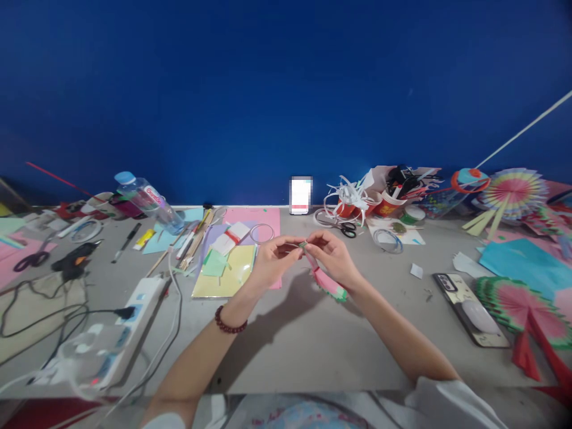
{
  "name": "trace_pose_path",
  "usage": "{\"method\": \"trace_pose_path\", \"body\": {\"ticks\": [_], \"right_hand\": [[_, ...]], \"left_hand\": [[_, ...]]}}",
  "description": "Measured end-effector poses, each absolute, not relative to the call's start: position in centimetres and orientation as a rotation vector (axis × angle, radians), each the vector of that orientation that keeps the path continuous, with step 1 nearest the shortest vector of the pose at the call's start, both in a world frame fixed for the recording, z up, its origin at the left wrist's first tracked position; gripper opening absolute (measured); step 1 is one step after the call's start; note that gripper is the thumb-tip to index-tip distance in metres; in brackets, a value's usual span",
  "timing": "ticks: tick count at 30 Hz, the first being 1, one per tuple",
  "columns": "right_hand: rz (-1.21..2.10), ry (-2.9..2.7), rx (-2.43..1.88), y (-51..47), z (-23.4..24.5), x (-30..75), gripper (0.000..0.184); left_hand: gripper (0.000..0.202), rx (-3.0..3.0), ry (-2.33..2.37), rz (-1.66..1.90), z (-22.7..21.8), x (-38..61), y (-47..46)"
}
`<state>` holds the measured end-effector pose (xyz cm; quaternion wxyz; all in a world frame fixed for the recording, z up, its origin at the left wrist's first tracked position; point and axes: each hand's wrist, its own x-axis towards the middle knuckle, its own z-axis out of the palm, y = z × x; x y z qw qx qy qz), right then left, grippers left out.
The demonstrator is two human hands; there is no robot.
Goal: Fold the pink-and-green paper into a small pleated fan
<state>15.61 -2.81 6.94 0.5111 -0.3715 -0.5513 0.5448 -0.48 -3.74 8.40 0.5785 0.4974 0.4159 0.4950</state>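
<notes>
Both of my hands meet above the middle of the table. My left hand, with a dark red bead bracelet at the wrist, pinches one end of a narrow strip between thumb and fingertips. My right hand is closed on the same small spot, its fingertips almost touching the left ones. From there hangs a pleated pink paper fan with green zigzag edges, folded up and slanting down under my right palm. A pink band shows round its upper part. The exact bit between the fingertips is too small to make out.
Left of my hands lie yellow paper, a power strip, a glue gun and a water bottle. Scissors and paper cups stand behind. A phone and a finished-looking fan lie right.
</notes>
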Motion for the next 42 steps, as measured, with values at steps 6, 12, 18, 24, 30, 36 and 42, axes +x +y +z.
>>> {"method": "trace_pose_path", "body": {"ticks": [6,12,18,24,30,36,42], "right_hand": [[1.228,-1.402,-0.950,-2.6,6.4,15.8,0.019],[1.013,-1.681,-1.118,-2.6,7.3,16.5,0.019],[0.279,-1.872,-1.147,-4.6,8.8,16.8,0.012],[0.134,-1.926,-1.042,-6.2,9.0,15.8,0.018],[0.285,-1.769,-1.111,-5.3,8.3,15.7,0.017],[0.310,-1.734,-1.110,-5.3,8.6,16.0,0.015],[0.355,-1.725,-1.118,-5.2,8.7,16.1,0.015]], "left_hand": [[0.023,1.140,1.027,1.153,8.4,-0.5,-3.7],[0.029,1.132,1.072,1.143,7.9,-0.6,-3.2],[0.028,1.154,1.066,1.155,7.9,-0.7,-3.2],[0.023,1.151,1.062,1.226,7.9,-0.3,-3.6],[0.022,1.230,1.011,1.295,7.8,0.1,-4.2],[0.019,1.348,0.961,1.362,7.7,0.0,-4.4],[0.017,1.434,0.942,1.387,7.4,-0.1,-4.3]]}}
